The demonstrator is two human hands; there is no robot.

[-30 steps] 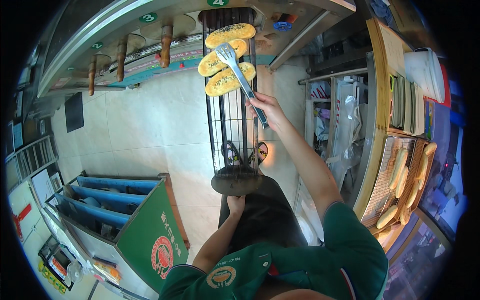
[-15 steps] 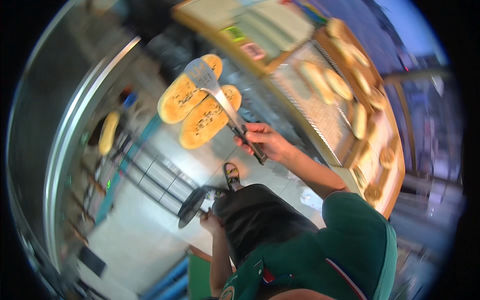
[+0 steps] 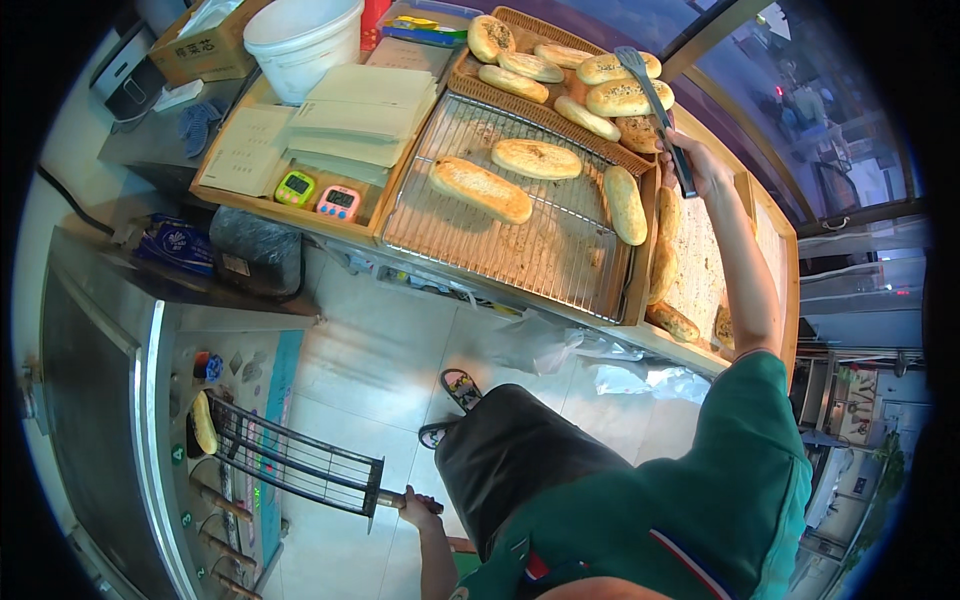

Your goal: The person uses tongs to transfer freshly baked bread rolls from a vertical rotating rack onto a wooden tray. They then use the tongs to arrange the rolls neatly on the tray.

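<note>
At the far right my right hand (image 3: 700,168) is closed around the dark handle of metal tongs (image 3: 652,88). The tongs' slotted head reaches over the wicker basket (image 3: 553,92), at two seeded flatbreads, one bread (image 3: 605,70) behind the other bread (image 3: 618,98). Whether the tongs still pinch them, I cannot tell. Low on the left, my left hand (image 3: 420,508) grips the short handle of a long black wire rack (image 3: 300,465). The rack stretches left toward the oven front, and an oblong bread (image 3: 203,422) lies at its far end.
On the wooden counter, a wire cooling rack (image 3: 470,235) bears several oblong breads. Left of it are paper bags (image 3: 355,105), a green timer (image 3: 295,188), a pink timer (image 3: 339,203) and a white bucket (image 3: 303,45). A steel oven door (image 3: 95,350) stands at far left.
My right hand has carried the tongs and the seeded breads from above the floor to the wicker basket at the far right. The view has turned, and the wire rack shows more fully.
</note>
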